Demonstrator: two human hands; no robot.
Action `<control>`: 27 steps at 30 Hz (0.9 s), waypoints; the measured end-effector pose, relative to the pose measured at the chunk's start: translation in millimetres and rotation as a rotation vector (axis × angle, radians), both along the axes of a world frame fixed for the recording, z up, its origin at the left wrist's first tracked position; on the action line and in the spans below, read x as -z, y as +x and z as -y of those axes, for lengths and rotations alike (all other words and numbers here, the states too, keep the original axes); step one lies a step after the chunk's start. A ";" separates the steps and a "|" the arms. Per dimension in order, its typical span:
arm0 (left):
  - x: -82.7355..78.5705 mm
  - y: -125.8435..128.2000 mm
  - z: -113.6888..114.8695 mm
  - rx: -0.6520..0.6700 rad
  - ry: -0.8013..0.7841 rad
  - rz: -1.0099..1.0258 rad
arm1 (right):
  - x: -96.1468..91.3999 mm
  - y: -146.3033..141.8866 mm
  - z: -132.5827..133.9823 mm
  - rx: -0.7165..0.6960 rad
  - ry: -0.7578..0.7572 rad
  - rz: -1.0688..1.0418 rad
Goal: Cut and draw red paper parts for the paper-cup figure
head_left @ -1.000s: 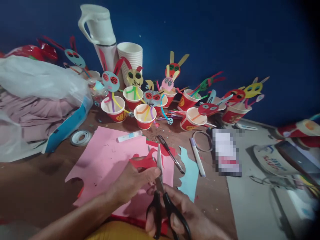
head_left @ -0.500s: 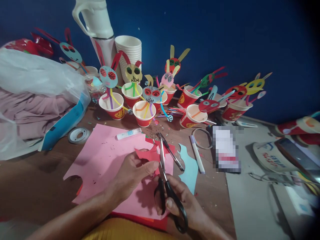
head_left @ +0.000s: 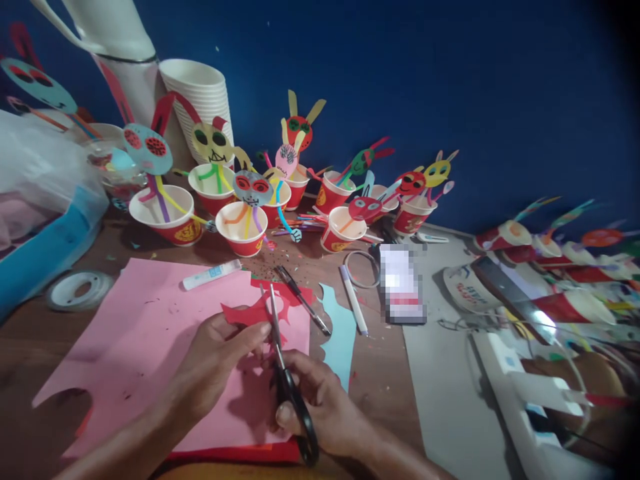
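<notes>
My left hand (head_left: 213, 353) pinches a ragged-edged piece of red paper (head_left: 240, 315) between thumb and fingers. My right hand (head_left: 320, 393) grips black-handled scissors (head_left: 295, 393), thumb and fingers at the loops. The blades point away from me and lie at the red paper's right side, close to my left thumb. Under both hands spreads a large pink sheet (head_left: 165, 373) with a curved cut-out at its left edge, on top of red paper. A glue stick (head_left: 213, 274) lies at the sheet's far edge, and a black pen (head_left: 304, 300) beyond the scissors' tips.
Paper cups with paper-faced figures (head_left: 243, 227) line the back of the table, beside a stack of white cups (head_left: 197, 87). Right of the sheet are a light-blue scrap (head_left: 340, 333), a marker (head_left: 354, 300) and a phone (head_left: 401, 283). A tape roll (head_left: 80, 289) lies left.
The view has swung right, so the table's things sit further left and more cups show at the right. Both hands keep their holds; the scissor blades look less spread than before.
</notes>
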State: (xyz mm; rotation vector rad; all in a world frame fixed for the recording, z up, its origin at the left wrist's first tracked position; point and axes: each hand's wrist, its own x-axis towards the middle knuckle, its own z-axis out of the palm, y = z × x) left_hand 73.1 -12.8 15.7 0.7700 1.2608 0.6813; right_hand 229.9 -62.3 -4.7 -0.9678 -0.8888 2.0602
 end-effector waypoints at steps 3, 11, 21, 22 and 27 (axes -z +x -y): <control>-1.3 -0.3 -0.5 0.013 0.018 -0.035 | -1.3 -0.5 -0.4 0.007 -0.012 0.022; -2.9 -3.2 -0.1 0.048 0.009 -0.058 | -0.6 -2.1 0.9 0.037 0.001 0.106; -0.8 0.0 -0.5 -0.044 0.013 -0.158 | 4.9 -1.7 5.3 0.023 0.035 0.185; -1.2 0.6 -0.5 -0.061 0.001 -0.160 | 5.9 -1.5 6.0 0.022 0.038 0.194; -3.4 2.1 -1.8 -0.079 -0.013 -0.168 | 9.6 -0.7 8.7 0.023 0.058 0.195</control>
